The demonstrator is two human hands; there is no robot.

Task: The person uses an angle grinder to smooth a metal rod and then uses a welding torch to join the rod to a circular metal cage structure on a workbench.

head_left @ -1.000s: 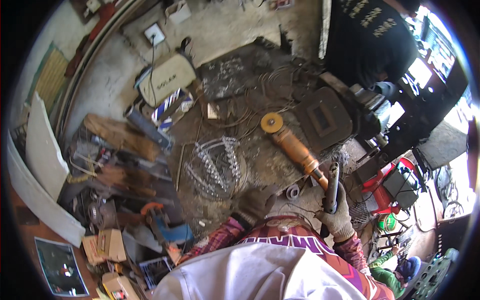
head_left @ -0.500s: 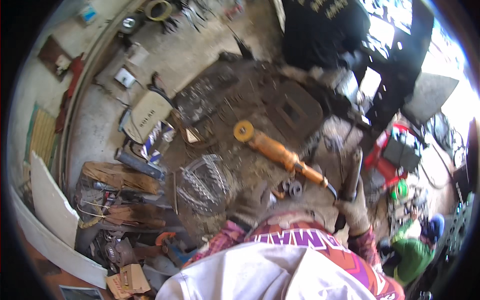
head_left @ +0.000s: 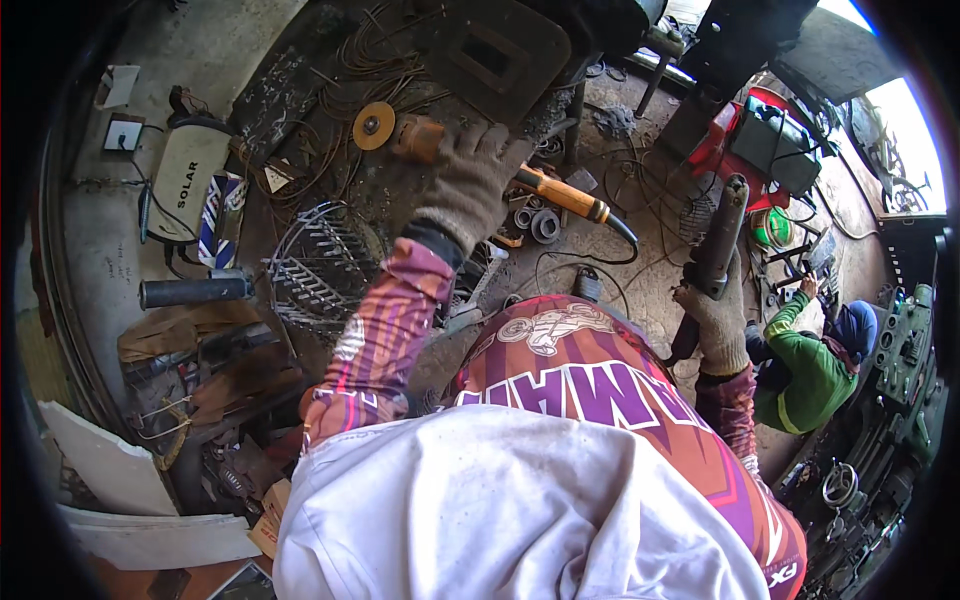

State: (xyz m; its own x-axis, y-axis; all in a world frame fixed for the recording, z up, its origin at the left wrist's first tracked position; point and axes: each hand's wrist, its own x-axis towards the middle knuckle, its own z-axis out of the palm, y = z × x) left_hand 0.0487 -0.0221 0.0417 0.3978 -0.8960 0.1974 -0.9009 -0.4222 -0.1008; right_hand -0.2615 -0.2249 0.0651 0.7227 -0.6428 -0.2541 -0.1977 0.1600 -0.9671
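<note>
Your left gloved hand [head_left: 465, 188] lies across the middle of the orange grinder [head_left: 562, 192], upper centre of the frame; palm side hidden, so can't tell how far the fingers are closed or whether they have hold. Yellow disc [head_left: 373, 126] points upper left, cord end lower right. Your right gloved hand [head_left: 716, 322], right of centre, is wrapped round a grey cylindrical tool [head_left: 721, 235], tilted. Metal rings [head_left: 545, 226] sit just below the grinder's handle.
</note>
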